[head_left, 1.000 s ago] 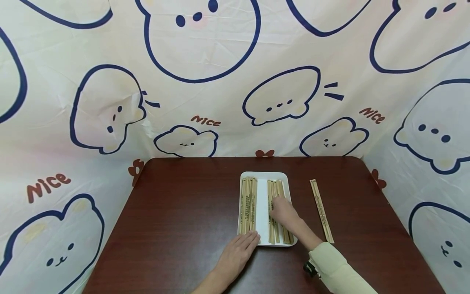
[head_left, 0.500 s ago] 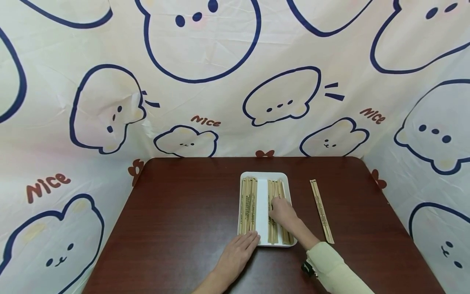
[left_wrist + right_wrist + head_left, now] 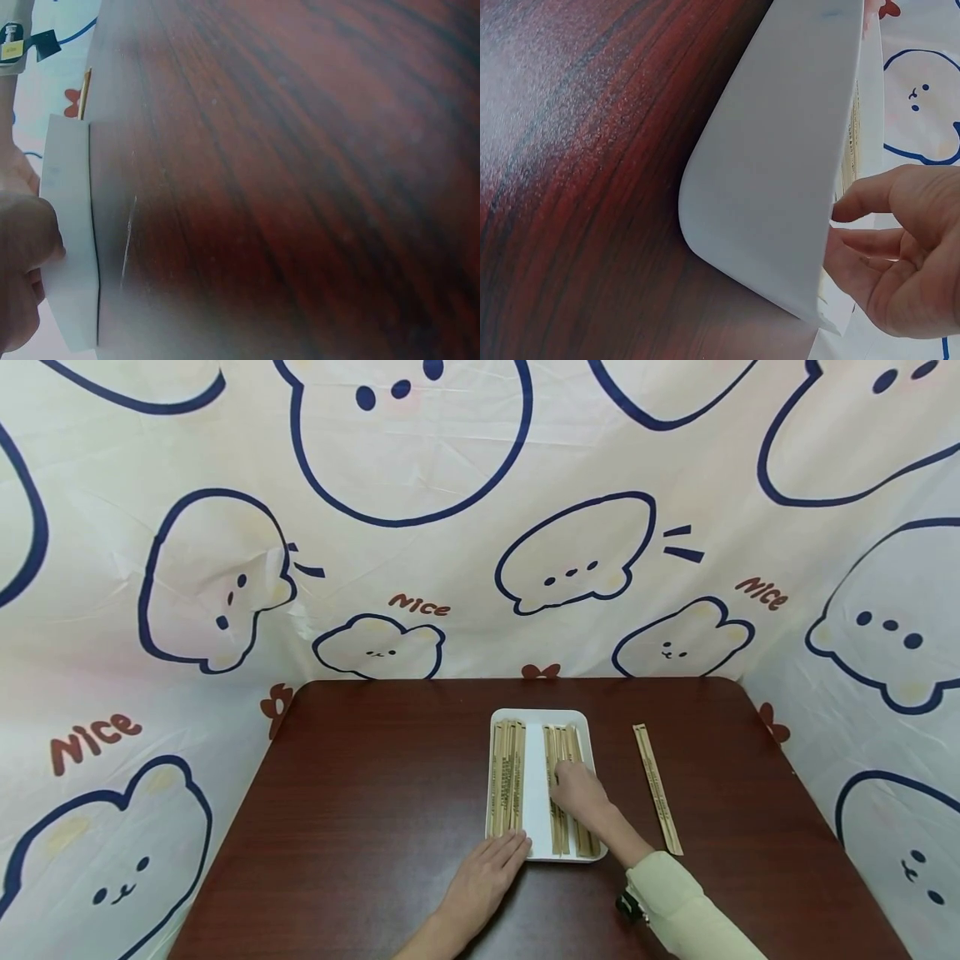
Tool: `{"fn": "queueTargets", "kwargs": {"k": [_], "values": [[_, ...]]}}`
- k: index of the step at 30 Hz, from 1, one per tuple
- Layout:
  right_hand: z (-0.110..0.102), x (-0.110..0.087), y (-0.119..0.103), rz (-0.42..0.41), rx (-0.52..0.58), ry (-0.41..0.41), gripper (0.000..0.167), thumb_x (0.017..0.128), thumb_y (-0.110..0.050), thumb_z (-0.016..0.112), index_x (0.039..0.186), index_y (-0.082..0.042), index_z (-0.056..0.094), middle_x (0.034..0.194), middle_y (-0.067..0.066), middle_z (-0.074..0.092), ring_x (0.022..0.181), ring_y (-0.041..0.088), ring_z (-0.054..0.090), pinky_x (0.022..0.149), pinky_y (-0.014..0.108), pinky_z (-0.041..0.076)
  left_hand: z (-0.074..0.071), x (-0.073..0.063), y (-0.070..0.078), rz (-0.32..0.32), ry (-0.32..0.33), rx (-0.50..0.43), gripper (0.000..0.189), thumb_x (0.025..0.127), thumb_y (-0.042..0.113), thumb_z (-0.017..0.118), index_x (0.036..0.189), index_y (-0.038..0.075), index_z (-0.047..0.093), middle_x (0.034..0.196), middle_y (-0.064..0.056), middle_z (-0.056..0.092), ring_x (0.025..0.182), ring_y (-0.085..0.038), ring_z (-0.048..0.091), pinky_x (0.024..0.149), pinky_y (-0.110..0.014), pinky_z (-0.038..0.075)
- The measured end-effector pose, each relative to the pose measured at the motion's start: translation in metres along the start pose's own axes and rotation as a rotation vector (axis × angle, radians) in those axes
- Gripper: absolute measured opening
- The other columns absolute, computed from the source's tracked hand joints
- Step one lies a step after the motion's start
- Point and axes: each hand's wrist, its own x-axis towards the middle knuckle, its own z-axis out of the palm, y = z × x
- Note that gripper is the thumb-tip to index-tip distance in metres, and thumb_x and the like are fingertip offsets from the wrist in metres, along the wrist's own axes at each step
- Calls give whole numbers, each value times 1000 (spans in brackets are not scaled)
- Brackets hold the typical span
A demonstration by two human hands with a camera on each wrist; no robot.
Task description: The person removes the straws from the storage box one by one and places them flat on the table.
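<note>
A white tray [image 3: 536,827] holds two groups of paired bamboo chopsticks, a left group [image 3: 507,777] and a right group [image 3: 562,743], with bare tray between. My left hand [image 3: 480,881] grips the tray's near left edge, fingers over the rim. The left wrist view shows it against the tray's outer wall [image 3: 71,217]. Over the right group, my right hand [image 3: 581,793] reaches in with curled fingers and pinches chopsticks. In the right wrist view its thumb and fingers [image 3: 870,195] dip behind the tray's side wall, so the fingertips are partly hidden.
A single pair of chopsticks [image 3: 657,789] lies on the dark brown table [image 3: 360,793] to the right of the tray. A cloth [image 3: 420,568] with cartoon drawings hangs behind and beside the table.
Some chopsticks under the right hand have shifted slightly, their far ends leftward and near ends rightward. Both hands stay in nearly the same place; the head view tilts a little.
</note>
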Motion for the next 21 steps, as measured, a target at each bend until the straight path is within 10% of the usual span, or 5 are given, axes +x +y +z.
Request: {"fn": "queueTargets", "kwargs": {"k": [21], "values": [[4, 2, 0, 68, -58, -4, 19, 75, 10, 65, 70, -4, 53, 56, 5, 45, 48, 16, 40, 38, 28, 34, 0, 0, 0, 3, 4, 12, 45, 86, 7, 57, 131, 5, 64, 133, -9, 63, 123, -20, 59, 102, -34, 48]]}}
